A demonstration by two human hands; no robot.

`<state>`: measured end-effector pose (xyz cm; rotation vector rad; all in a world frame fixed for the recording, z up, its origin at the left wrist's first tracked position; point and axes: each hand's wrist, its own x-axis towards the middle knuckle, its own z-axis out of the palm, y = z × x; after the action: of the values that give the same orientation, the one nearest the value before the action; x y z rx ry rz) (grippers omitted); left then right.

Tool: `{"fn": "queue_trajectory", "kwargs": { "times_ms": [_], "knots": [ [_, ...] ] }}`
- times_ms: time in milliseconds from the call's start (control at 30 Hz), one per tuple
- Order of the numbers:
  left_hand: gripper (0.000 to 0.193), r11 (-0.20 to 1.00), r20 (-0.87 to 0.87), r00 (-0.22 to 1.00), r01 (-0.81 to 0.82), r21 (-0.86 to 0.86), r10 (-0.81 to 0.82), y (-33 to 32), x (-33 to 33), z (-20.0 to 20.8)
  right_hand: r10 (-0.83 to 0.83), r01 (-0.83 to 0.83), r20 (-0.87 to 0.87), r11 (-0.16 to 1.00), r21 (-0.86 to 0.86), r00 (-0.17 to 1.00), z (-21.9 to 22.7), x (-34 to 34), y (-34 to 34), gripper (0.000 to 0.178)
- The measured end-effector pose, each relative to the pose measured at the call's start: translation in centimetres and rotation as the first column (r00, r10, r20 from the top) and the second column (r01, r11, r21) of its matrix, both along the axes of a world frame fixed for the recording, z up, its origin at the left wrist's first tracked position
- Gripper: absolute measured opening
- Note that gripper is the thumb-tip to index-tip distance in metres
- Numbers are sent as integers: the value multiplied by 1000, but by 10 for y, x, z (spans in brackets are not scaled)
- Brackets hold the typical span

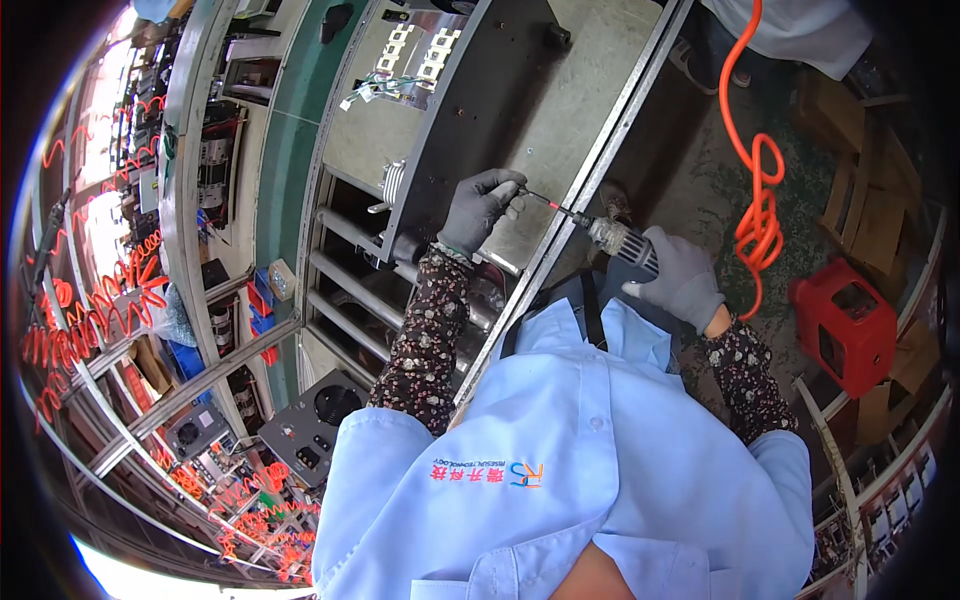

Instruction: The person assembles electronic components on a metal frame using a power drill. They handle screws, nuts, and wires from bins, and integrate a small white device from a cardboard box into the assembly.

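Observation:
My right hand point(685, 278), in a grey glove, is wrapped round the body of a power screwdriver point(622, 242). Its long thin bit point(551, 204), with a red band, points left toward my other hand. Grey-gloved too, my left hand point(483, 212) is closed in a pinch at the tip of that bit. Whatever small piece sits between those fingertips is too small to make out. Just left of this hand stands a long dark grey metal panel point(462, 115) on the pale work surface point(575, 110).
A metal rail point(612, 150) edges the work surface, and rollers point(350, 275) lie to its left. Beyond the panel are a shiny plate with white connectors point(415, 62) and a coiled white part point(393, 183). An orange coiled hose point(760, 210) hangs at right above a red plastic container point(848, 325).

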<state>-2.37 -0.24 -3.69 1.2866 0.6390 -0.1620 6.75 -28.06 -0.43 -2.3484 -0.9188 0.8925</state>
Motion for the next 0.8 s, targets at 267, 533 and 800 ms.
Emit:
{"fn": "queue_trajectory", "kwargs": {
  "times_ms": [267,533,800],
  "knots": [
    [23,686,-3,963,-190,702,270,-15,27,-84,-154,166,-110,981,103,982,-11,-10,6,52],
    [18,374,-141,985,95,923,98,-25,57,-113,-97,102,-198,995,14,975,-14,-3,19,58],
    [17,621,-200,964,49,782,176,-69,-29,-82,13,-27,-167,996,-80,986,-23,-9,40,56]
  ]
}}
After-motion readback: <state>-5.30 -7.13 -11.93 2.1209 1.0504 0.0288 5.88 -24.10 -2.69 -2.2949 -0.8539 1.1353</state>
